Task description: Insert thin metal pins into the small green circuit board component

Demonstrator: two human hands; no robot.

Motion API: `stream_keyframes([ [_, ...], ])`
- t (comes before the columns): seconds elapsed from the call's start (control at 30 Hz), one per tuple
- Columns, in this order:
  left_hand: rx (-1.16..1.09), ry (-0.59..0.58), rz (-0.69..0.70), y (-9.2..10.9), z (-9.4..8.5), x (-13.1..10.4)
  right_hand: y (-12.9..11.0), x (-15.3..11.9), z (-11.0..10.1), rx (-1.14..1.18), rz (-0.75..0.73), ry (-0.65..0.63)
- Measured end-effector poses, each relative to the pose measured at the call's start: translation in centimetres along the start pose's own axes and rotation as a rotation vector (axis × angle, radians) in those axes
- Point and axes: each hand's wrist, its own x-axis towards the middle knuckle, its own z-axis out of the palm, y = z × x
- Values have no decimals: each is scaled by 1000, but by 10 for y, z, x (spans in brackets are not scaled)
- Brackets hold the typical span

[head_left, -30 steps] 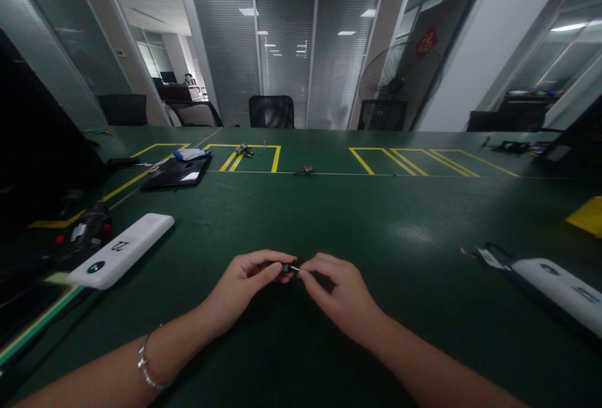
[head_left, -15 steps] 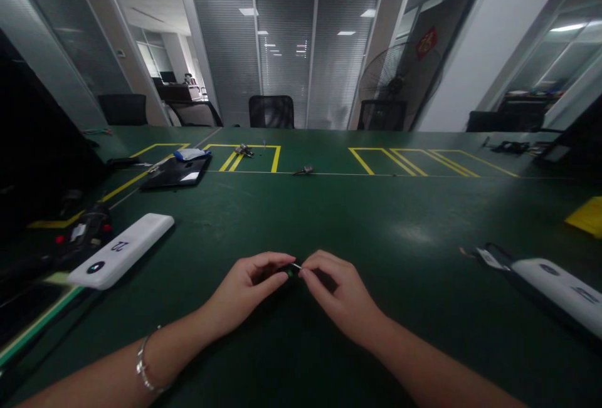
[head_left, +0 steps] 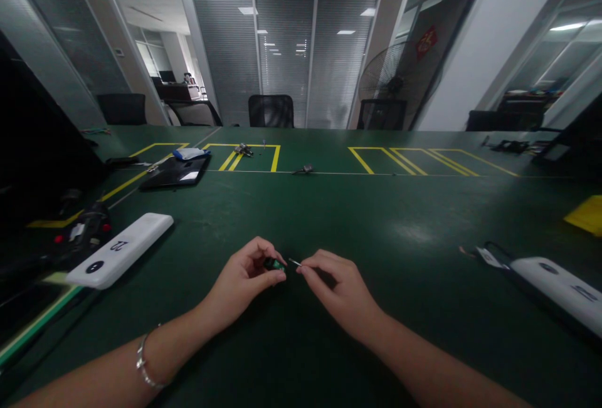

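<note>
Above the near middle of the green table (head_left: 301, 214), my left hand (head_left: 249, 273) is curled around a small green and black piece (head_left: 277, 264). Its kind is too small to make out, and my fingers cover part of it. To the right, my right hand (head_left: 336, 282) pinches a thin, silvery rod-like piece (head_left: 295, 262) between thumb and forefinger. The rod's tip points left toward the green piece, with a small gap between the two. A silver bracelet (head_left: 142, 361) circles my left wrist.
A white power bank (head_left: 125, 248) marked 22 lies at left, another white device (head_left: 559, 286) with a cable at right. Farther off are a black tablet-like slab (head_left: 176, 173), a small dark metal part (head_left: 305, 170), and a cluster of metal pieces (head_left: 243, 150). Yellow tape outlines mark the far side.
My left hand has drawn slightly left and its fingers have lifted, so the green piece shows more and stands apart from the rod. My right hand has barely moved.
</note>
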Motion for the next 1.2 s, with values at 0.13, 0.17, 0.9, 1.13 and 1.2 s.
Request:
stream_keyframes([
  [0.13, 40, 55, 64, 1, -1, -2, -1, -1, 0, -46, -11, -34],
  [0.17, 56, 73, 67, 0, -1, -2, -1, -1, 1, -55, -12, -35],
  [0.9, 121, 114, 9, 0, 1, -4, -1, 0, 0, -58, 4, -65],
  [1.13, 124, 122, 63, 2, 3, -7, 0, 1, -1, -33, 5, -70],
  [1.2, 115, 128, 76, 1, 3, -7, 0, 1, 0, -32, 0, -71],
])
